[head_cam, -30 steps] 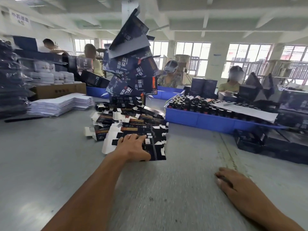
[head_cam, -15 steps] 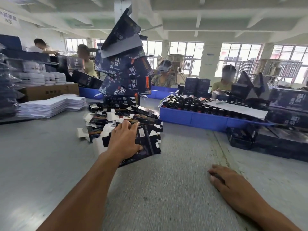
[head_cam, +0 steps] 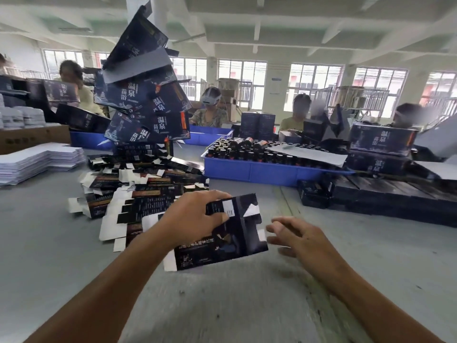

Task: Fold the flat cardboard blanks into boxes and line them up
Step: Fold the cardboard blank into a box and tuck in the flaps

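Note:
My left hand (head_cam: 191,219) grips a flat dark cardboard blank (head_cam: 222,246) by its upper left part and holds it tilted above the grey table (head_cam: 49,256). My right hand (head_cam: 294,233) hovers just right of the blank's edge with fingers spread and relaxed, holding nothing. A spread pile of flat blanks (head_cam: 138,191) lies on the table behind my left hand. A row of folded dark boxes (head_cam: 385,196) lies at the right.
A leaning tower of large dark boxes (head_cam: 143,105) rises behind the pile. A blue tray (head_cam: 247,169) full of dark bottles stands mid-right. White sheet stacks (head_cam: 37,159) lie at far left. Several people sit across the table.
My left hand has lifted one blank off the pile and pulled it toward me. My right hand has risen from the table and moved left toward the blank.

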Available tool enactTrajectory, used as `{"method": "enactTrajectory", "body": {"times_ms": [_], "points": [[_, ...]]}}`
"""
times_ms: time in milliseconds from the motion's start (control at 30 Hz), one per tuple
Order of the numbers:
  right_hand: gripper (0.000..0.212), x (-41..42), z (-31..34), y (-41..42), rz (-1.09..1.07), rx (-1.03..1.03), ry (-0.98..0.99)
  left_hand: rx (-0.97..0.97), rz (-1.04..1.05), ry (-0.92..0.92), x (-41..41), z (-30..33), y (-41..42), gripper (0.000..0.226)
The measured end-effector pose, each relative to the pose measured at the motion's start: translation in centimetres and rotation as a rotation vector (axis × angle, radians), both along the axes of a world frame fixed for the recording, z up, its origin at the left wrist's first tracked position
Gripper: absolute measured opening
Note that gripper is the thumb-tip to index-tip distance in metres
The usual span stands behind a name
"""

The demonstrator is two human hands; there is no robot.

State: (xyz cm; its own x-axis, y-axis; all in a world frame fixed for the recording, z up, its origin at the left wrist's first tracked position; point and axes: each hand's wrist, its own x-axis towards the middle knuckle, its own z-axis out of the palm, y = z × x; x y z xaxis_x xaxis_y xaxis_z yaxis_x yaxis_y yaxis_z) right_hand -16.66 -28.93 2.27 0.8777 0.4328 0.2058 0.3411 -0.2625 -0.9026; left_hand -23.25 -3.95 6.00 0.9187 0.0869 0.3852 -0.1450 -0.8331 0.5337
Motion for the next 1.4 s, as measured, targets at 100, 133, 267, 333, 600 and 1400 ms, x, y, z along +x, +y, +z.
{"method": "enactTrajectory", "body": {"times_ms": [100,133,267,333,600,1400], "points": [[0.028,-1.3,1.2,0.4,0.137,0.198,0.247,0.000,-0.122,0.036,0.1,-0.5,-1.6,0.042],[0.029,-1.6,1.5,0.6,0.139,0.219,0.277,0.034,-0.150,0.034,0.1,-0.8,-2.1,0.042],[0.021,-2.0,1.8,1.0,0.038,0.294,0.336,0.175,-0.155,0.075,0.0,-2.2,-4.0,0.084],[0.020,-1.8,1.9,0.7,-0.009,0.334,0.345,0.283,-0.164,0.116,-0.1,-3.0,-4.9,0.117],[0.028,-0.8,1.3,-0.6,0.019,0.372,0.334,0.430,-0.163,0.017,0.3,-4.5,-6.1,0.133],[0.047,-1.7,1.6,-1.1,0.011,0.134,-0.354,0.347,-0.148,-0.392,-0.8,-2.9,-6.3,0.095]]}}
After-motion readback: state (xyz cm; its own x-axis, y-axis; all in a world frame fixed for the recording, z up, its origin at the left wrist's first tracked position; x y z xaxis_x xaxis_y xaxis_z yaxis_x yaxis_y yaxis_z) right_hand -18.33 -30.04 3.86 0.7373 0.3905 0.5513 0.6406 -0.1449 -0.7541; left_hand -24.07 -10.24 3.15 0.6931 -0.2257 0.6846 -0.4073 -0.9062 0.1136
